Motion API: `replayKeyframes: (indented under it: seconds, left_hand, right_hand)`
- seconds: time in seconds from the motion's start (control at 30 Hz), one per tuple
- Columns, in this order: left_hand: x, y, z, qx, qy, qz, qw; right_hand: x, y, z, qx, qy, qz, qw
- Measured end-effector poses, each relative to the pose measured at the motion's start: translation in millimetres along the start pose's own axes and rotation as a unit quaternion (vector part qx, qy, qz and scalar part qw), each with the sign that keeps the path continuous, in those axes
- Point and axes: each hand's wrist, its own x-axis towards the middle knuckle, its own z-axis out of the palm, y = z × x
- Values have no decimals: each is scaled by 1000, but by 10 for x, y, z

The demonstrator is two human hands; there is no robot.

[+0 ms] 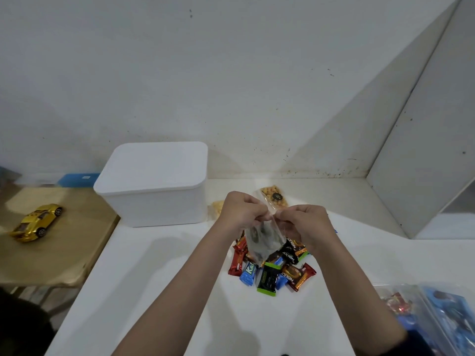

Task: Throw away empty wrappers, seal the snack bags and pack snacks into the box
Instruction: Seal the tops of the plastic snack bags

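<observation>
White counter (159, 278) fills the lower centre of the frame; bare stretch lower left of centre, between the box and the bottom edge. Its left edge runs diagonally down to the lower left, meeting a wooden table (64, 247) at left. Wall closes off the back; a white panel (421, 163) slants in at right.

White lidded box (154, 183), left of centre, lid on, contents hidden. Just right of it, against the wall, a clear bag of yellowish snacks (273, 196) and a second, smaller one (218, 205) partly behind the left hand. Clear plastic containers (437, 312) at lower right, holding red and blue packets, blurred.

Pile of wrapped snack bars (272, 268) on the counter at centre, below the hands: red, blue, black-and-green, brown-orange wrappers, overlapping.

Both forearms rise from the bottom edge and converge at centre. Left hand (240, 210) and right hand (305, 223) are closed, each pinching the top edge of a small clear bag (262, 240) held between them above the pile, hanging down. Its contents are dark, unclear.

Gold toy car (37, 222) sits on the wooden table, far left.
</observation>
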Motion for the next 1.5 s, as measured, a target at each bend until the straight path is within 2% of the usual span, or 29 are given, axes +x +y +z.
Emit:
replayKeyframes:
  seconds: [0.1, 0.23, 0.3, 0.37, 0.4, 0.47, 0.57, 0.63, 0.7, 0.73, 0.83, 0.87, 1.0, 1.13, 1.23, 1.3, 1.37, 1.43, 1.5]
  left_hand:
    - [32, -28, -11, 14, 9, 4, 1000]
    - [59, -125, -97, 3, 46, 13, 999]
    - [81, -169, -177, -64, 51, -14, 997]
    - [109, -183, -227, -98, 53, -26, 993]
    - [129, -189, -230, -105, 51, -24, 993]
    - [135, -175, -197, -120, 40, -17, 992]
    - [194, -196, -160, -111, 39, -11, 993]
    - [278, -289, -188, -67, 75, 1, 995]
    - [388, -472, -298, 1, 98, -1, 995]
    - [435, -581, -371, 29, 72, -15, 997]
    - [529, -929, -548, 83, -83, -62, 991]
    - [539, -1030, -583, 96, -97, -70, 988]
    - [586, -1394, -754, 137, -10, -85, 987]
    - [569, -1642, -996, 172, 74, -127, 974]
    - [568, -1801, -1198, 187, 118, -172, 960]
    - [588, -1908, -1311, 196, 140, -199, 950]
    - [597, -1986, -1372, 205, 179, -218, 938]
    - [604, -2030, -1382, 214, 210, -229, 926]
    - [630, -2074, -1364, 211, 227, -224, 924]
  right_hand:
    - [45, 50, 22, -26, 10, -23, 999]
    - [104, 99, -3, -124, 21, -115, 985]
    - [143, 123, -90, -195, -52, -139, 970]
    - [156, 189, -123, -252, -136, -107, 952]
    - [167, 247, -100, -275, -151, -102, 944]
    - [178, 376, -14, -293, -121, -153, 936]
    - [257, 446, 83, -272, -19, -226, 935]
    - [344, 444, 70, -245, 1, -208, 947]
    - [423, 454, 51, -186, -38, -157, 969]
    - [451, 463, 52, -160, -57, -136, 976]
    - [546, 518, 137, -107, -87, -87, 987]
    - [582, 547, 192, -101, -87, -69, 989]
    - [811, 822, 534, -114, -64, 3, 991]
    - [980, 1119, 928, -131, -117, 34, 984]
    - [1113, 1216, 1108, -207, -136, 21, 969]
    - [1222, 1205, 1171, -288, -118, -26, 950]
    - [1360, 1174, 1201, -324, -67, -54, 942]
    - [1515, 1127, 1216, -281, 28, -14, 959]
    - [1682, 1068, 1234, -201, 138, 74, 967]
